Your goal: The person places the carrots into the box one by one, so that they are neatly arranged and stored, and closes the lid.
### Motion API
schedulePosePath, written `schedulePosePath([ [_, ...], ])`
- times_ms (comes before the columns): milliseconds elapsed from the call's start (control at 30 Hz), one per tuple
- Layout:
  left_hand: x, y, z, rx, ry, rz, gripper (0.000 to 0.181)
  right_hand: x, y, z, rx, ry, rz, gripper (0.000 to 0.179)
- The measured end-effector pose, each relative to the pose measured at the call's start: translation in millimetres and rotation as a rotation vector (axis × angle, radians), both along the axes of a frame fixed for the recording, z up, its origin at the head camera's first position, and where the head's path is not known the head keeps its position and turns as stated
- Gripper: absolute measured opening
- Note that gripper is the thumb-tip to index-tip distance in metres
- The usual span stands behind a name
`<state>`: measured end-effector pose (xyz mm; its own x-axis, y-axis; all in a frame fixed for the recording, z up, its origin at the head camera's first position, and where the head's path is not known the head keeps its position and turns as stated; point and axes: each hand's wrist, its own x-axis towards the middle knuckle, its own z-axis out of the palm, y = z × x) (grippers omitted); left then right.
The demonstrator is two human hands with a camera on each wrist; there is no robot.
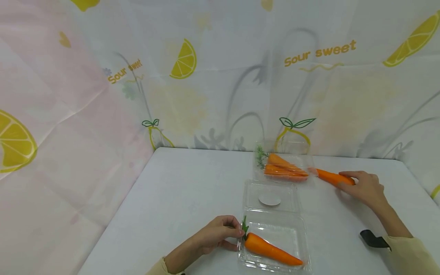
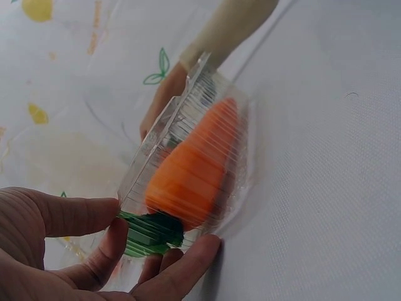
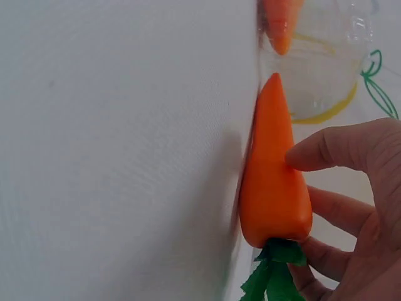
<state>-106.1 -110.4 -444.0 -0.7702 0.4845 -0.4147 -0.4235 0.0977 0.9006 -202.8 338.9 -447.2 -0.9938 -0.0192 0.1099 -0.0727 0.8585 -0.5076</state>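
In the head view, my left hand point(image 1: 220, 233) pinches the left edge of an open clear plastic box point(image 1: 292, 221). One orange carrot point(image 1: 269, 250) with a green top lies slantwise in that box, its leafy end near my thumb. The left wrist view shows the fingers point(image 2: 188, 266) at the wall by the green leaves point(image 2: 150, 235). Toward the back right, my right hand point(image 1: 366, 189) grips another carrot point(image 1: 331, 177) lying on the table. Its thumb point(image 3: 322, 147) is on the carrot's side, the other fingers behind it; the green leaves point(image 3: 272, 276) hang beside the palm.
A second clear box point(image 1: 258, 173) with several carrots stands at the back, close to the tip of the gripped carrot. The open box's lid point(image 1: 288, 191), bearing a white oval label point(image 1: 269, 199), lies folded back behind it. A lemon-printed cloth point(image 1: 213, 95) hangs behind the white table point(image 1: 172, 183).
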Motion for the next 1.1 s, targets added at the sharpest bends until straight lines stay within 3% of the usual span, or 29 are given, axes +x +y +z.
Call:
schedulePosePath([
  [733,-0.6,1.0,-3.8,0.005,0.01,-0.007,0.008,5.8,4.1,-5.4,0.031,0.149,-0.07,0.026],
  [1100,1.3,0.1,-5.0,0.013,0.01,-0.003,0.009,13.0,5.9,-5.3,-0.06,0.081,-0.064,0.021],
])
